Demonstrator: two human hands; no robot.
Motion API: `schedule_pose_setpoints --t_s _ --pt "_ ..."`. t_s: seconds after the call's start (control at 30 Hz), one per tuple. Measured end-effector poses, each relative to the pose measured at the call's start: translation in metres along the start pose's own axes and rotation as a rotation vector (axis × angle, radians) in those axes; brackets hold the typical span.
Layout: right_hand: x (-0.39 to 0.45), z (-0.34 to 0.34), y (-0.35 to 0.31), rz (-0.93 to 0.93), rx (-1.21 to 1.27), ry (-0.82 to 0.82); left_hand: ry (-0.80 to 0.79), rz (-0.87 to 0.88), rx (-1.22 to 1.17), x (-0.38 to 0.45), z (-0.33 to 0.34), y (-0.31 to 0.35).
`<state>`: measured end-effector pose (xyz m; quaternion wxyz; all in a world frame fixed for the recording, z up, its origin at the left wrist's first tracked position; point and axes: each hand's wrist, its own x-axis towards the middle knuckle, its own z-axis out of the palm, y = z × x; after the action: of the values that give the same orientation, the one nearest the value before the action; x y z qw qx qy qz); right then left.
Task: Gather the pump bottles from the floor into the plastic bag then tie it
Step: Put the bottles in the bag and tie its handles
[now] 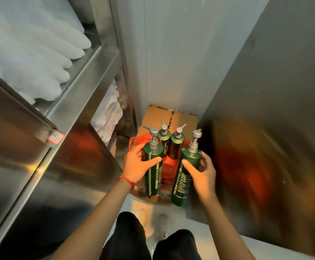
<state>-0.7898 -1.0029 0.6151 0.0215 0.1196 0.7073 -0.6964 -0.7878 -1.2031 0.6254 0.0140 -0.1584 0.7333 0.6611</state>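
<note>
We hold a bottle [153, 166] in each hand; two more wait by the red bag [168, 164], not tied yet

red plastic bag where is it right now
In the head view the red plastic bag lies low in the middle on the cardboard box, between the bottle in the left hand and the bottle in the right hand.
</note>
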Motion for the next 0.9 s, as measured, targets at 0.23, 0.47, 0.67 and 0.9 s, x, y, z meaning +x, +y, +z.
schedule_pose_setpoints --t_s 0.23,0.47,0.67,0.9 --pt "0.030 0.019 0.016 -0.027 -0.057 0.031 -0.047 0.050 0.127 0.048 0.000 -0.026" --pt "0.048 0.034 0.054 -0.033 -0.164 0.124 -0.075 0.034 0.287 0.081 0.005 -0.063" --pt "0.061 0.043 0.084 -0.023 -0.202 0.129 -0.144 0.103 0.239 0.096 0.010 -0.079" --pt "0.068 0.053 0.104 -0.001 -0.236 0.099 -0.169 0.136 0.280 0.106 0.019 -0.093"
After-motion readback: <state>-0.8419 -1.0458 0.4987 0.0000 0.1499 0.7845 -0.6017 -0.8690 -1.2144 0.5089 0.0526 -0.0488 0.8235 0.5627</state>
